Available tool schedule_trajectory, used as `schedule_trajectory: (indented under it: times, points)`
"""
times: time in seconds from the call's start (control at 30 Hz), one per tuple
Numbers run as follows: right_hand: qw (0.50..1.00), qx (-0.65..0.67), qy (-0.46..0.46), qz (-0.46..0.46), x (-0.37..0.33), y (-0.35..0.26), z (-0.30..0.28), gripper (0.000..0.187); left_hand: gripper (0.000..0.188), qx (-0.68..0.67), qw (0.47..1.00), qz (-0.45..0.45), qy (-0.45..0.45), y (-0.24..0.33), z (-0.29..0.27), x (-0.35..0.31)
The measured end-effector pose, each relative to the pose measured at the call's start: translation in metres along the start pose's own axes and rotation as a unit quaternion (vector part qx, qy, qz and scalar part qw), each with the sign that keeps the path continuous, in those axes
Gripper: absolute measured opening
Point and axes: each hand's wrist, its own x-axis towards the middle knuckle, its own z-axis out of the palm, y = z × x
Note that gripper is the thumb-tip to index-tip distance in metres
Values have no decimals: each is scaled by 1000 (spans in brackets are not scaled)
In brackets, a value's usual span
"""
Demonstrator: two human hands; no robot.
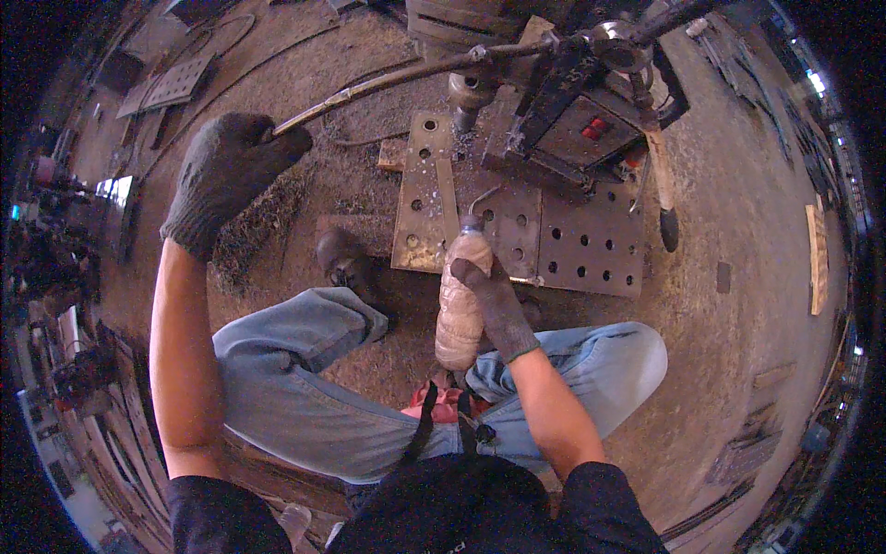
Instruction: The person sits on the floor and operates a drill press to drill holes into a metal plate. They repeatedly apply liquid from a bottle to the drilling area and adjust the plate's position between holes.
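The left hand [231, 175] grips the long metal lever [411, 72]. The right hand [498, 300] holds the plastic bottle [457, 319], likely squishy, so hold its middle gently.

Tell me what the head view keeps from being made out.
All in the head view:
Lever: its left end is covered by the left hand.
Right hand: some fingers are hidden behind the bottle.
Drum: its top is cut off by the upper edge.
Clutter at the left rim: too small and dark to name.
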Motion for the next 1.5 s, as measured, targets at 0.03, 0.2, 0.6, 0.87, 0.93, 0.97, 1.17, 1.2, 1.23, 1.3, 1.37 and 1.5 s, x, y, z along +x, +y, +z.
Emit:
schedule_trajectory:
  times: [0.03, 0.2, 0.6, 0.87, 0.93, 0.97, 1.17, 1.2, 1.23, 1.3, 1.37, 1.5]
  points:
    - [999, -33, -5, -10, -2, -1, 0, 71, 55, 6, 1000, 3, 5, -1, 0, -1]
    - [997, -70, -42, 4, -2, -2, 3, 75, 57, 34, 999, 23, 14, -15, 9, 8]
    - [982, 97, -35, 158, 3, -4, -4, 52, 44, -29, 986, -121, -110, 29, -33, -7]
    - [997, -7, 5, 77, 17, 13, -13, 65, 55, -12, 983, -139, -121, 35, -36, -8]
    - [997, -5, -15, 79, 3, 5, -6, 81, 56, -34, 984, -129, -118, 32, -35, -9]
    - [997, -30, -14, 76, 5, 10, -10, 82, 56, -31, 983, -138, -118, 34, -36, -10]
    - [982, 120, 9, 144, 4, 14, -5, 49, 59, -68, 988, -92, -101, 16, -26, -7]
    - [975, 152, 14, 165, 0, 9, -1, 49, 60, -63, 988, -92, -107, 14, -27, -7]
    - [965, 184, 21, 185, -2, 6, 0, 50, 60, -58, 988, -92, -113, 18, -29, -8]
    - [971, 163, 2, 178, -1, 5, 2, 53, 61, -37, 987, -108, -115, 28, -35, -10]
    - [978, 135, 1, 161, 3, 9, -3, 56, 61, -35, 986, -110, -118, 33, -37, -10]
    - [984, 100, -5, 148, 12, 20, -12, 59, 60, -69, 989, -86, -100, 11, -25, -8]
